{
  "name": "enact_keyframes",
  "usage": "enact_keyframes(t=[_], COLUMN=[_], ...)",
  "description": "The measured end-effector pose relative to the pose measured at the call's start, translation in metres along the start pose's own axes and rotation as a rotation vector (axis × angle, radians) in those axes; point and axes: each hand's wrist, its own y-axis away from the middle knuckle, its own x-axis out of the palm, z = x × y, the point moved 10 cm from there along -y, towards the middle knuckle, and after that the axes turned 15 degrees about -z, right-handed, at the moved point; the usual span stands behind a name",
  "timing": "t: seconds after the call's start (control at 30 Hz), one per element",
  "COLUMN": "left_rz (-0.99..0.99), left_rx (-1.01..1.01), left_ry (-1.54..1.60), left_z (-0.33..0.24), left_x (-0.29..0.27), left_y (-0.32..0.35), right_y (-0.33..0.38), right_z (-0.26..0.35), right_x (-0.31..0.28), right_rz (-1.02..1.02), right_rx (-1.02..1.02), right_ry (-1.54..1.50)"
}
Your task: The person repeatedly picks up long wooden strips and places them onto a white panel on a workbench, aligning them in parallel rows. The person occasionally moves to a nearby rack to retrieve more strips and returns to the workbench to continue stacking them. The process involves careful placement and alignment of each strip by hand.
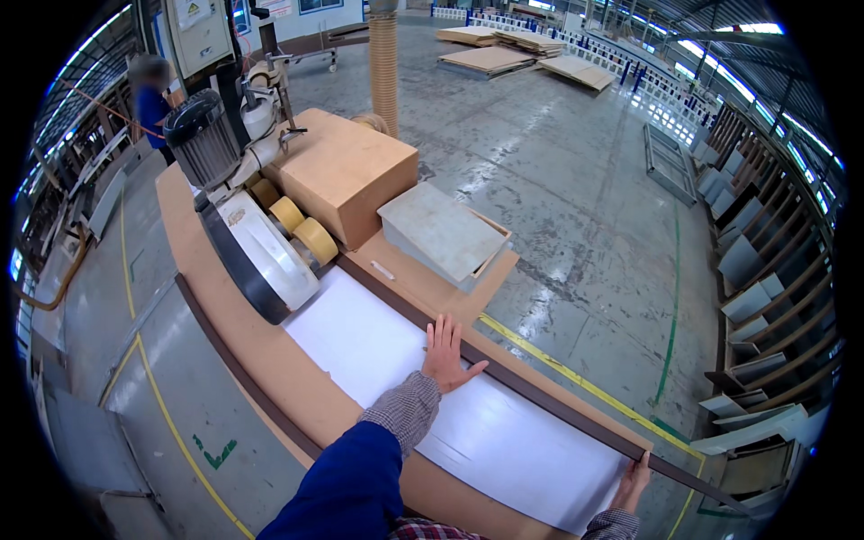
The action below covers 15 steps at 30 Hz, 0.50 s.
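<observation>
A long dark brown strip [549, 402] runs along the far side of the white worktop [504, 450], from beside the feed machine out past the table's right end. My left hand [443, 358] lies over the strip near its middle, palm down, with fingers and thumb spread. At the right end of the table, my right hand [633, 484] is closed round the strip's edge, its fingers partly hidden. Beyond my left hand stands the feed machine [261, 252], with a white housing, yellow rollers [313, 241] and a dark motor [200, 135].
A brown box [346, 166] with a ribbed hose [383, 81] stands behind the rollers. Beside it sits a grey-topped box [445, 225]. Another dark strip [238, 364] follows the table's near edge. Racked panels [756, 288] line the right; a person in blue [151, 112] stands far left.
</observation>
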Motion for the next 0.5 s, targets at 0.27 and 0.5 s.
enact_keyframes(t=[0.27,0.5], left_rz=[0.019,-0.033], left_rx=[0.087,0.103], left_ry=[0.079,0.102], left_z=[-0.01,-0.013], left_x=[0.008,0.002], left_y=[0.001,-0.001], right_y=[0.07,0.068], right_z=[0.001,-0.038], right_x=[0.041,0.052], right_rz=[0.111,-0.004], right_rx=[-0.12,0.011], right_ry=[0.049,0.074])
